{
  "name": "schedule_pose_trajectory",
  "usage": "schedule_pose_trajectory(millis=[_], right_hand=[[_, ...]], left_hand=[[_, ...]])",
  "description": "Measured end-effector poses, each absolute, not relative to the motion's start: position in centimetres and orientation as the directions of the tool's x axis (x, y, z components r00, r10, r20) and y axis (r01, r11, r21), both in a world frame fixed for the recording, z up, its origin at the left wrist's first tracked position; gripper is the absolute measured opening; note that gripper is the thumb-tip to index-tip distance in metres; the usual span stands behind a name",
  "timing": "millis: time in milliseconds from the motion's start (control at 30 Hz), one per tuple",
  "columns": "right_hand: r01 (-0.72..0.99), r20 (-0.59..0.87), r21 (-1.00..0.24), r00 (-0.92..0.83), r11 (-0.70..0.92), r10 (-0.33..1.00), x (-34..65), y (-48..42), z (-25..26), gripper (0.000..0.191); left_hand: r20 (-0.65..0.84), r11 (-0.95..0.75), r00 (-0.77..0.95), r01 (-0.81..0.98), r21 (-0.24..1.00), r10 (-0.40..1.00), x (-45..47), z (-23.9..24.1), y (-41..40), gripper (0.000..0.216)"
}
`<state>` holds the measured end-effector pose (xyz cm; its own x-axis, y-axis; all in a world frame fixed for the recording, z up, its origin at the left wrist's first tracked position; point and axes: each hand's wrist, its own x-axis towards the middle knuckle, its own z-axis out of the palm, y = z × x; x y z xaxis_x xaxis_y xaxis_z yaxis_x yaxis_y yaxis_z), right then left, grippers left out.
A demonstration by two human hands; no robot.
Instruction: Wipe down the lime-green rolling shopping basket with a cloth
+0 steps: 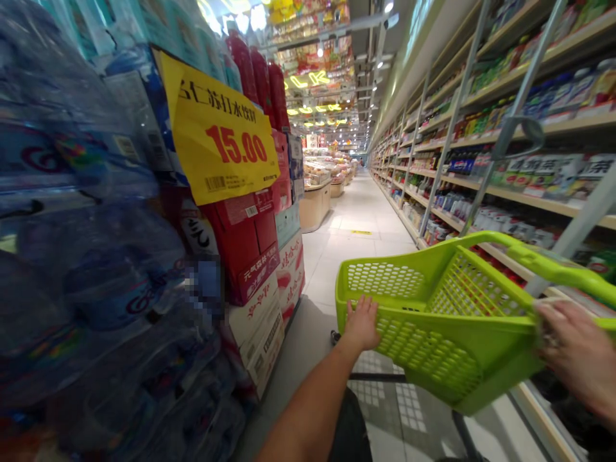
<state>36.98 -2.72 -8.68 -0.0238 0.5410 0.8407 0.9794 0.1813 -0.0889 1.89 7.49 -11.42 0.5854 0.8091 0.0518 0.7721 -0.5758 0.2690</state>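
A lime green plastic shopping basket (433, 321) on a wheeled frame stands in a store aisle in front of me, and nothing shows inside it. My left hand (362, 324) rests on its left rim, fingers curled over the edge. My right hand (575, 356) grips the rim at the near right corner, below the green handle (553, 266). Both arms reach forward to the basket.
Stacked shrink-wrapped water bottles (86, 256) and red drink cartons (250, 250) stand close on the left, with a yellow 15.00 price sign (221, 138). Shelves of bottled goods (505, 167) line the right. The pale tiled aisle (356, 224) runs ahead to display islands (317, 192).
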Motion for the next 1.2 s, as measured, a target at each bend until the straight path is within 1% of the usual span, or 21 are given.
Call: schedule_pose_trajectory(millis=[33, 133, 200, 233, 300, 367, 433, 533, 633, 700, 767, 833, 933, 967, 1000, 1033, 1100, 1200], right_hand=[[0.975, 0.81, -0.034, -0.102, 0.22, 0.577, 34.9, -2.4, -9.6, 0.045], [0.95, 0.711, 0.026, -0.236, 0.311, 0.663, 27.6, -0.6, -12.0, 0.041], [0.93, 0.664, 0.048, -0.301, 0.364, 0.684, 24.7, 1.0, -12.2, 0.038], [0.931, 0.66, 0.045, -0.3, 0.363, 0.688, 24.1, 1.7, -11.9, 0.038], [0.958, 0.694, 0.008, -0.212, 0.287, 0.688, 24.0, 2.9, -11.0, 0.041], [0.982, 0.738, -0.06, -0.076, 0.177, 0.671, 23.8, 3.8, -10.7, 0.044], [0.984, 0.737, -0.092, -0.038, 0.156, 0.675, 22.2, 4.5, -11.5, 0.045], [0.957, 0.687, -0.063, -0.165, 0.283, 0.708, 17.4, 5.7, -13.8, 0.046], [0.909, 0.629, -0.06, -0.286, 0.412, 0.722, 13.0, 7.2, -14.2, 0.048], [0.89, 0.618, -0.068, -0.318, 0.452, 0.719, 11.4, 8.1, -13.6, 0.049], [0.887, 0.628, -0.071, -0.316, 0.456, 0.711, 10.4, 8.6, -13.6, 0.049], [0.876, 0.598, -0.056, -0.356, 0.48, 0.718, 9.5, 8.5, -15.2, 0.044], [0.85, 0.433, -0.039, -0.46, 0.526, 0.775, 8.8, 7.2, -19.8, 0.031], [0.846, 0.392, -0.04, -0.477, 0.532, 0.787, 8.7, 6.8, -21.0, 0.027], [0.84, 0.381, -0.041, -0.488, 0.541, 0.785, 8.8, 6.4, -21.7, 0.026], [0.828, 0.406, -0.037, -0.499, 0.56, 0.765, 9.0, 6.2, -21.9, 0.025], [0.792, 0.534, -0.02, -0.508, 0.611, 0.676, 9.6, 6.4, -20.3, 0.028], [0.793, 0.735, -0.008, -0.408, 0.609, 0.541, 11.3, 7.2, -16.9, 0.033]], left_hand=[[0.043, -0.581, 0.593, 0.769, 0.266, 0.804, 1.9, -11.4, 7.4, 0.078], [0.035, -0.6, 0.613, 0.758, 0.256, 0.789, 1.2, -11.3, 7.5, 0.079], [0.038, -0.537, 0.547, 0.804, 0.256, 0.836, -0.2, -11.5, 7.6, 0.077], [0.036, -0.487, 0.495, 0.835, 0.255, 0.868, -1.1, -11.7, 7.8, 0.076], [0.025, -0.398, 0.405, 0.882, 0.254, 0.914, -3.0, -12.2, 8.1, 0.076], [0.009, -0.38, 0.392, 0.887, 0.263, 0.92, -4.6, -12.8, 8.5, 0.079], [-0.008, -0.376, 0.396, 0.879, 0.291, 0.918, -5.3, -13.2, 8.8, 0.081], [-0.017, -0.364, 0.391, 0.869, 0.334, 0.92, -5.5, -13.4, 9.1, 0.08], [0.007, -0.378, 0.401, 0.858, 0.347, 0.916, -5.8, -13.7, 9.4, 0.076], [0.019, -0.374, 0.393, 0.858, 0.351, 0.919, -6.3, -14.1, 9.4, 0.075], [0.025, -0.363, 0.38, 0.86, 0.358, 0.925, -6.9, -14.7, 9.1, 0.074], [0.023, -0.356, 0.374, 0.86, 0.365, 0.927, -7.4, -15.4, 8.7, 0.073], [-0.007, -0.342, 0.373, 0.857, 0.386, 0.928, -8.0, -16.2, 7.9, 0.074], [-0.015, -0.338, 0.373, 0.855, 0.392, 0.928, -8.2, -16.3, 7.7, 0.074], [-0.017, -0.336, 0.373, 0.854, 0.397, 0.928, -8.2, -16.2, 7.6, 0.074], [-0.016, -0.334, 0.371, 0.854, 0.4, 0.929, -8.3, -16.1, 7.5, 0.073], [0.006, -0.34, 0.369, 0.85, 0.402, 0.93, -8.0, -15.6, 7.6, 0.072], [0.059, -0.367, 0.376, 0.839, 0.402, 0.925, -6.8, -14.6, 7.9, 0.069]])
